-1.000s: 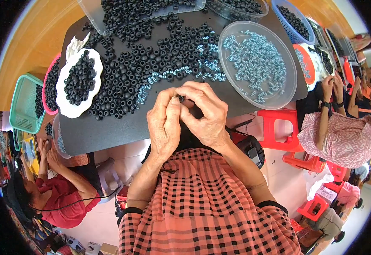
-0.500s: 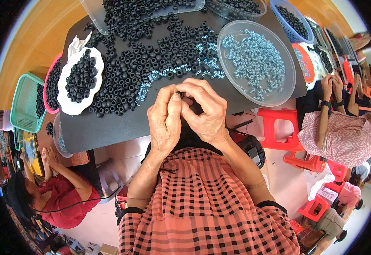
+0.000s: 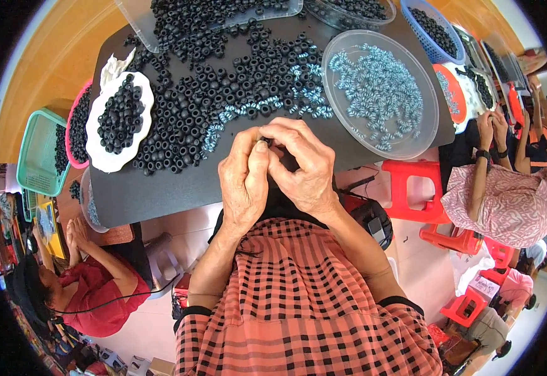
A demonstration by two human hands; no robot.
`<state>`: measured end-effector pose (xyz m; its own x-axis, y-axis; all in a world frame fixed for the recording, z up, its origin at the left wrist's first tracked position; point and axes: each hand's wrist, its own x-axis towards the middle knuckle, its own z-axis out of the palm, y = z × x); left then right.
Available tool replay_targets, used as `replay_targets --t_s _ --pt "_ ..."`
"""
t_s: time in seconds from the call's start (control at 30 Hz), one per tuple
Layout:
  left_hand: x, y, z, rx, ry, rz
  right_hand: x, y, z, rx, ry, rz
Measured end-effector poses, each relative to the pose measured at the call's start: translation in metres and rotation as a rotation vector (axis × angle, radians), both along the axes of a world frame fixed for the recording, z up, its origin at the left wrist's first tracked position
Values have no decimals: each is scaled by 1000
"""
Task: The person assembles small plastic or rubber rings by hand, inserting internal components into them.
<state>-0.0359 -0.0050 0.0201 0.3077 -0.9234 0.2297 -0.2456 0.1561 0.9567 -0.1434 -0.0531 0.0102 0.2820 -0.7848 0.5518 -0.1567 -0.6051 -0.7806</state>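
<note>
Both hands meet in front of my chest, just off the near edge of the dark table [image 3: 160, 194]. My left hand [image 3: 245, 178] and my right hand [image 3: 304, 166] pinch a small black part [image 3: 264, 141] between thumbs and fingertips. Most of that part is hidden by the fingers. Just beyond them lies a spread of round black parts with holes [image 3: 179, 113]. A row of small light-blue coil springs [image 3: 248, 109] runs along its near side. More springs [image 3: 383, 88] fill the middle of a clear round tray [image 3: 425, 128] to the right.
A white scalloped plate [image 3: 100, 160] of black parts sits at the left, near a green basket [image 3: 32, 150]. At the back stand a clear bin [image 3: 137, 26] and a blue basket [image 3: 409, 19]. Red stools [image 3: 398, 203] and people are on both sides.
My hands stay almost in place, fingertips still together on the small black part. The view has shifted slightly; nothing on the table has visibly moved.
</note>
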Motion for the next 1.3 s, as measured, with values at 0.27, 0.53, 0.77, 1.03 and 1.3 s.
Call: replay_targets --t_s 0.27,0.53,0.77,1.03,1.3 --pt "-1 0 1 11 33 -3 2 0 1 -10 -7 -34" --pt "0 1 4 6 -43 2 1 0 3 34 9 -20" --pt "-1 2 4 28 -39 -9 0 0 3 19 24 -19" --pt "0 2 1 33 -58 -21 -1 -2 2 21 -17 2" --pt "-3 1 4 -12 16 32 0 2 10 63 -56 -14"
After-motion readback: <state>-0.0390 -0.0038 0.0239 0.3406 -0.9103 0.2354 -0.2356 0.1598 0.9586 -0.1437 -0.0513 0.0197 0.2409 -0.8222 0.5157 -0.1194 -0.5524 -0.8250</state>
